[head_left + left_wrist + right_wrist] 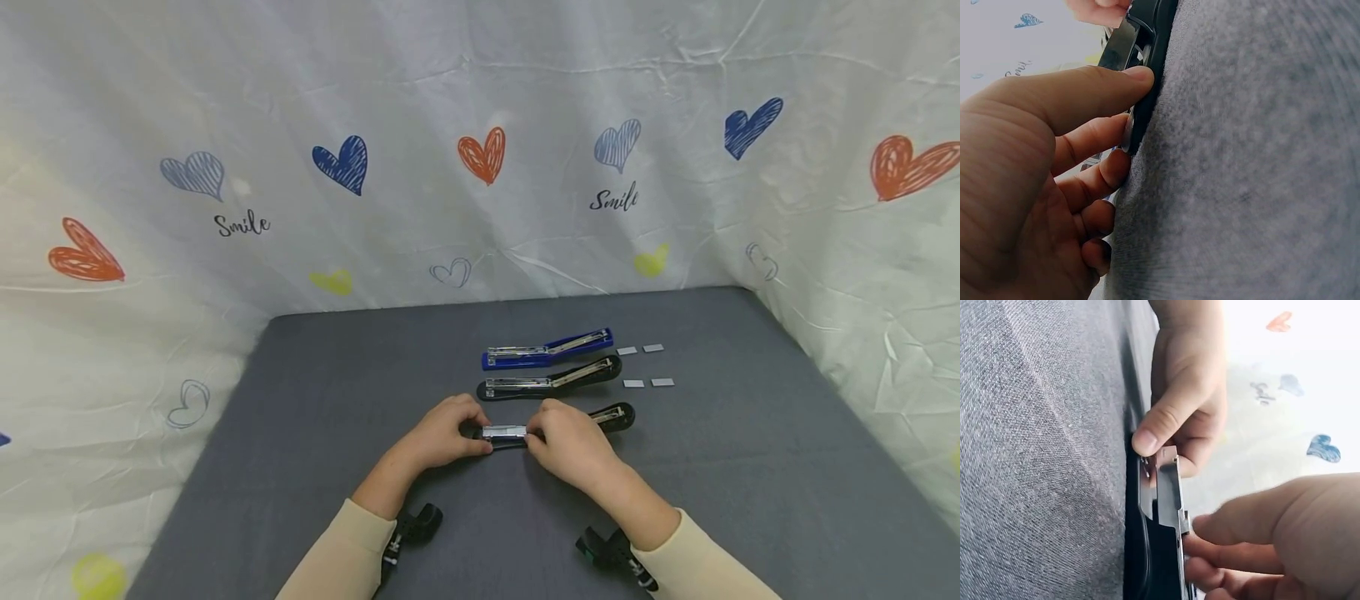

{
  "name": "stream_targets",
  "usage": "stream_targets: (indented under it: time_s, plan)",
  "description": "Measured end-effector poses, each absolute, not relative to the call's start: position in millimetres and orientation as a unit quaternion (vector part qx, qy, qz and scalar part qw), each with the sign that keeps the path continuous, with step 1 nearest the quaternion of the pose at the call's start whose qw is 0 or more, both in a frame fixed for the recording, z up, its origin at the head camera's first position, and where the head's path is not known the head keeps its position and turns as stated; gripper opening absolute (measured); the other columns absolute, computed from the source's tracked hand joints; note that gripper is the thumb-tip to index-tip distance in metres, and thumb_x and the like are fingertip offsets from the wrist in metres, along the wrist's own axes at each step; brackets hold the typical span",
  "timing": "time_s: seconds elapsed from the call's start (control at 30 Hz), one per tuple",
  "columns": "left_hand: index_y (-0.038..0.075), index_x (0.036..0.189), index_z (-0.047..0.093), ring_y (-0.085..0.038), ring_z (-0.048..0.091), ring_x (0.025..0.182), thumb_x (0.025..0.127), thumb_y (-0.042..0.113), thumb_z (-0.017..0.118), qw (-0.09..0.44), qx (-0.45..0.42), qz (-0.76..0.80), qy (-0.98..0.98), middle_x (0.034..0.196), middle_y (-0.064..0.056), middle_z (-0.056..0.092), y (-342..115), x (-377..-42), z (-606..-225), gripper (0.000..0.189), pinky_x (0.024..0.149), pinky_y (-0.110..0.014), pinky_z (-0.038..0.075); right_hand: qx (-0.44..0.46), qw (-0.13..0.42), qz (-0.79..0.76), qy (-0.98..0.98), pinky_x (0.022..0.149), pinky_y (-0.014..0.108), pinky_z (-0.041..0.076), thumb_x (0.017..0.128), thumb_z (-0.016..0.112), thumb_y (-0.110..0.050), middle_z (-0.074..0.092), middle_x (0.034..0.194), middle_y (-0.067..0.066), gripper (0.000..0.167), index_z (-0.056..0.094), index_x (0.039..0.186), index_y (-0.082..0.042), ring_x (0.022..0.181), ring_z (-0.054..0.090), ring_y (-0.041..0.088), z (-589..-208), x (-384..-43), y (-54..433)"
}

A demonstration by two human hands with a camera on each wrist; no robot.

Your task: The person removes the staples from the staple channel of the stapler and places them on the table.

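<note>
A black stapler (pixel 619 417) lies opened out on the table nearest the person, its metal magazine (pixel 504 432) facing up. My left hand (pixel 446 433) grips the stapler's left end between thumb and fingers. In the left wrist view, the left thumb (pixel 1138 76) presses the stapler's dark side, with the fingers on the other side. My right hand (pixel 566 442) covers the stapler's middle. Its thumb and curled fingers pinch the magazine's edge by a small metal tab (pixel 1186 522) in the right wrist view. Whether loose staples sit inside is unclear.
Behind it lie another opened black stapler (pixel 517 387) and an opened blue stapler (pixel 517 358). Several small silvery staple strips, including a front one (pixel 633 384), lie to their right. A grey cloth covers the table (pixel 337 375); a white heart-printed curtain (pixel 420 233) hangs around it.
</note>
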State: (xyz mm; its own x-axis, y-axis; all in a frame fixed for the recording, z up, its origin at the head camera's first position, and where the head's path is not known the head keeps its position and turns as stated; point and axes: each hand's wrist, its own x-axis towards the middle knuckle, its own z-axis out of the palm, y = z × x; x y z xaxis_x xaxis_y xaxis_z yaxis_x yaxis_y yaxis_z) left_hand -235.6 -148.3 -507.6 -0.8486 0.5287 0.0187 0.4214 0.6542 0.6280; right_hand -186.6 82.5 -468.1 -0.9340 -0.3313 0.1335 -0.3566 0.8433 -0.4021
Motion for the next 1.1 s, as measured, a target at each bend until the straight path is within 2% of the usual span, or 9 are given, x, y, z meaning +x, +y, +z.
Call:
stream_targets:
  time_s: [0.4, 0.63, 0.73, 1.1]
  plan:
    - [0.019, 0.099, 0.075, -0.018, 0.056, 0.101, 0.082, 0.026, 0.088, 0.086, 0.262, 0.323, 0.905, 0.103, 0.008, 0.062, -149, -236, -508, 0.022, 0.093, -0.044, 0.046, 0.150, 0.062, 0.252, -0.954, 0.066, 0.032, 0.049, 0.088, 0.083, -0.018, 0.064, 0.079, -0.008, 0.007, 0.077, 0.084, -0.017, 0.069, 0.057, 0.008, -473, -190, 77]
    - [0.019, 0.099, 0.075, -0.018, 0.056, 0.100, 0.082, 0.026, 0.088, 0.088, 0.263, 0.324, 0.904, 0.103, 0.008, 0.062, -150, -236, -509, 0.022, 0.092, -0.044, 0.046, 0.175, 0.073, 0.284, -0.940, 0.070, 0.035, 0.052, 0.086, 0.084, -0.011, 0.071, 0.084, -0.003, 0.010, 0.081, 0.096, -0.009, 0.073, 0.063, 0.010, -476, -193, 77]
    - [0.019, 0.099, 0.075, -0.018, 0.056, 0.100, 0.083, 0.026, 0.088, 0.088, 0.262, 0.324, 0.905, 0.103, 0.008, 0.062, -150, -236, -508, 0.022, 0.092, -0.044, 0.046, 0.188, 0.079, 0.282, -0.937, 0.070, 0.035, 0.053, 0.086, 0.083, -0.010, 0.072, 0.085, -0.002, 0.009, 0.082, 0.095, -0.010, 0.075, 0.064, 0.011, -476, -192, 77]
    - [0.019, 0.099, 0.075, -0.017, 0.055, 0.099, 0.082, 0.026, 0.088, 0.088, 0.261, 0.318, 0.907, 0.102, 0.008, 0.062, -149, -237, -509, 0.023, 0.091, -0.043, 0.046, 0.159, 0.050, 0.302, -0.939, 0.069, 0.034, 0.052, 0.088, 0.081, -0.007, 0.075, 0.091, -0.003, 0.009, 0.081, 0.095, -0.012, 0.075, 0.065, 0.009, -465, -193, 85]
